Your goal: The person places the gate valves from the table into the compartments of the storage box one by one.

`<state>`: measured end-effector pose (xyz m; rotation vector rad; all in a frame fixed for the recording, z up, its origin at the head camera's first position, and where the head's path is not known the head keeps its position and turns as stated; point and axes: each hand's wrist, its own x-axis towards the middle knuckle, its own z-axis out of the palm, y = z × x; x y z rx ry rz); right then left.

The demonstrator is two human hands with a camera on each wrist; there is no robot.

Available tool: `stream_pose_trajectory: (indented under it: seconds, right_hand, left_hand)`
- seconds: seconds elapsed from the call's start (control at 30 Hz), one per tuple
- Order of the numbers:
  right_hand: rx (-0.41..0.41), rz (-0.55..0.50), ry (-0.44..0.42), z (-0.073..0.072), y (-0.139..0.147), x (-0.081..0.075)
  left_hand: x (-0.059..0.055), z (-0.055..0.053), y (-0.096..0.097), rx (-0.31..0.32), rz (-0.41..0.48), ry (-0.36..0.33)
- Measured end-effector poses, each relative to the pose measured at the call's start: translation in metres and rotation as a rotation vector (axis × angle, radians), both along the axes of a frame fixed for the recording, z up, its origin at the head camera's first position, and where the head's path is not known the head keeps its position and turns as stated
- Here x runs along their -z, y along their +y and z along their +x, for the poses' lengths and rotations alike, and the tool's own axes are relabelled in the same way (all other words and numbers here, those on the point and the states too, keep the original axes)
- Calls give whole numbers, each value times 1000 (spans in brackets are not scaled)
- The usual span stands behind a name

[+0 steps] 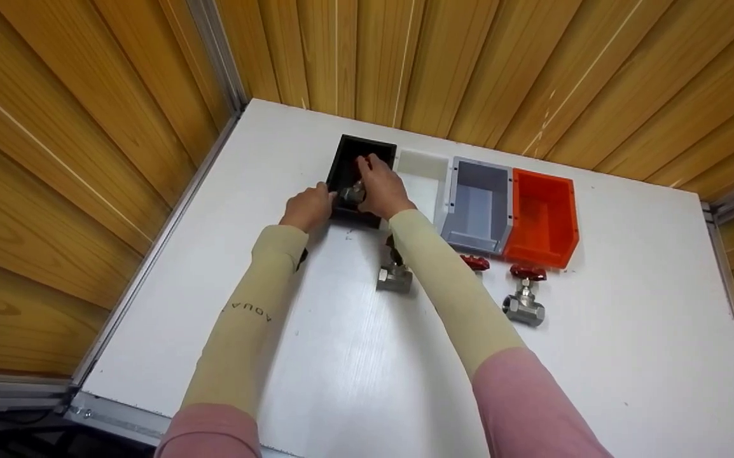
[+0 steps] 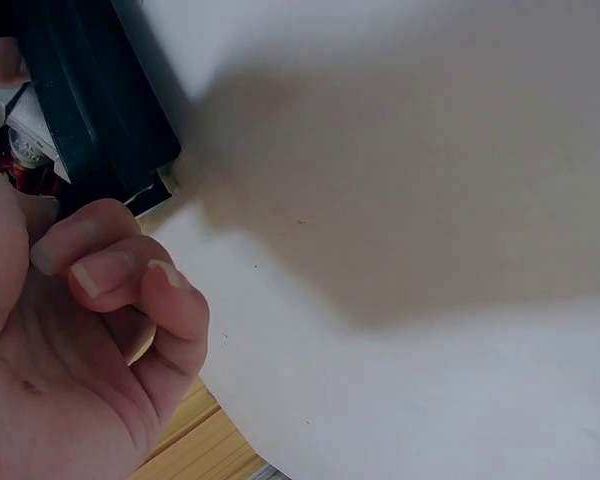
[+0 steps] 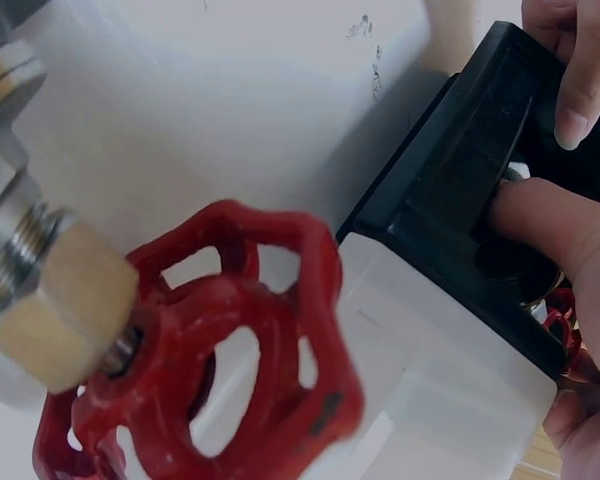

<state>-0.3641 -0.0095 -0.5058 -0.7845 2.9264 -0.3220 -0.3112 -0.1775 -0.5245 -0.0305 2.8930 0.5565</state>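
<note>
Within the black bin (image 1: 370, 221) at the left end of the row, my right hand (image 1: 385, 191) grips a metal valve (image 1: 350, 194) with a red handwheel. The fingers lie toward the handwheel end; the hand hides part of the valve. My left hand (image 1: 308, 208) holds the bin's left wall, its thumb reaching over the rim, as the right wrist view shows. Curled fingers (image 2: 175, 305) of that hand appear outside the bin in the left wrist view. A valve (image 1: 395, 280) with a partly covered handwheel lies in front of the bins, beneath my right forearm.
A white bin (image 1: 424, 158), a grey bin (image 1: 478, 245) and an orange bin (image 1: 542, 256) continue the row rightward. Another valve (image 1: 525, 308) lies before the orange bin. A red handwheel (image 1: 475, 263) shows beside my right sleeve. Wood-patterned walls (image 1: 469, 70) border the white table (image 1: 634, 318).
</note>
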Motion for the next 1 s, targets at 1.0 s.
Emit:
stream_pose_trajectory:
  seconds: [1.0]
  right_hand:
    - [40,61,34,3,-3,7]
  left_hand:
    - [1,-1,0,-8,13,-8]
